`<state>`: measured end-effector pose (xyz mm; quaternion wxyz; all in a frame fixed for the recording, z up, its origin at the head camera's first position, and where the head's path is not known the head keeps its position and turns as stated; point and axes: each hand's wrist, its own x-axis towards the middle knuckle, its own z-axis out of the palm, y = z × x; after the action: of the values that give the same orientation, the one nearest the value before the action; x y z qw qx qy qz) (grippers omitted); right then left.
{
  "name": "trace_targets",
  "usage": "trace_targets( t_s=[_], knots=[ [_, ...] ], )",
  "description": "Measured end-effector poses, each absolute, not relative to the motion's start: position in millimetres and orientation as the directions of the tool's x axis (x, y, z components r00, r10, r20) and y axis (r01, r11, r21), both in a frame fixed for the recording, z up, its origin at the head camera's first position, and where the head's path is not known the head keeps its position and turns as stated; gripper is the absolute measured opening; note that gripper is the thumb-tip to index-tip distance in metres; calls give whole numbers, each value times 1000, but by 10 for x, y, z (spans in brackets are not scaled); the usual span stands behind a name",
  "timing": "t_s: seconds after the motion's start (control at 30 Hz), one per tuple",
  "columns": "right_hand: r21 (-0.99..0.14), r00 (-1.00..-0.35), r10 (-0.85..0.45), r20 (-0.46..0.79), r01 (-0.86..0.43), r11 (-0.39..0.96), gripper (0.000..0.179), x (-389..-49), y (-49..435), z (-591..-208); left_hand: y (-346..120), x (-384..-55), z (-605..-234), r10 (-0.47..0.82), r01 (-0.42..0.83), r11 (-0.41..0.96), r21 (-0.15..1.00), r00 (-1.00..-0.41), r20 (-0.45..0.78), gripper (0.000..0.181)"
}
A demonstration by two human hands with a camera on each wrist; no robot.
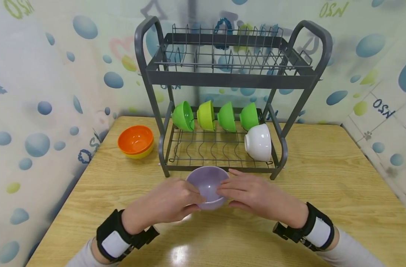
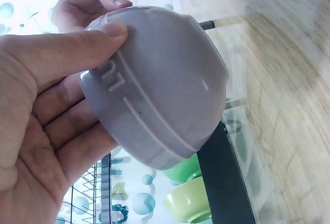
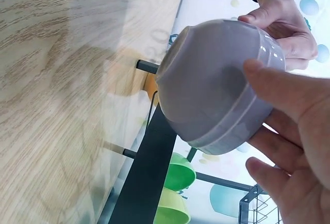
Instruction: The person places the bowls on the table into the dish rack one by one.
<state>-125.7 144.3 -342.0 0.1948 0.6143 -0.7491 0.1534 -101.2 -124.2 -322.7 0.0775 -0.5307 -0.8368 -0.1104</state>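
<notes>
A light purple bowl [image 1: 208, 181] is in front of the dish rack [image 1: 229, 79], seemingly held just above the table, its opening facing up and toward the head camera. My left hand [image 1: 176, 196] pinches its left rim, with the thumb [image 2: 98, 41] on the outer wall and the fingers over the inside. On the opposite side my right hand [image 1: 256, 193] holds the right rim, its thumb [image 3: 273, 82] against the outside and some fingers reaching inside. Raised lines run around the bowl's outer wall below the rim. The inner fingertips are partly hidden in the wrist views.
On the rack's lower tier, several green and yellow-green bowls [image 1: 227, 118] stand tilted in a back row. A white bowl [image 1: 259, 142] leans at the front right. Left of the rack, an orange bowl [image 1: 136, 139] sits nested in a yellow bowl [image 1: 141, 154] on the wooden table [image 1: 323, 178].
</notes>
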Motion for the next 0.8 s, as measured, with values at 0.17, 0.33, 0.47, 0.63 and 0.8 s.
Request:
trace_targets(
  t_s=[0.17, 0.33, 0.47, 0.63, 0.8],
  knots=[
    [62, -153, -861, 485, -976, 208, 23, -1260, 1420, -3414, -1234, -1017, -3223, 873, 912, 402, 83, -409, 265, 9],
    [108, -141, -866, 480, -970, 218, 22, -1251, 1411, -3374, -1233, -1015, -3228, 860, 907, 408, 102, -420, 291, 11],
    [113, -153, -867, 475, -966, 233, 22, -1255, 1438, -3319, -1239, -1020, -3230, 838, 906, 410, 108, -420, 347, 4],
    [85, -197, -846, 496, -958, 272, 21, -1303, 1485, -3252, -1264, -1047, -3186, 770, 911, 407, 66, -381, 512, 20],
    [-33, -285, -801, 527, -948, 315, 16, -1384, 1552, -3207, -1321, -1062, -3036, 657, 925, 378, 45, -302, 691, 28]
  ],
)
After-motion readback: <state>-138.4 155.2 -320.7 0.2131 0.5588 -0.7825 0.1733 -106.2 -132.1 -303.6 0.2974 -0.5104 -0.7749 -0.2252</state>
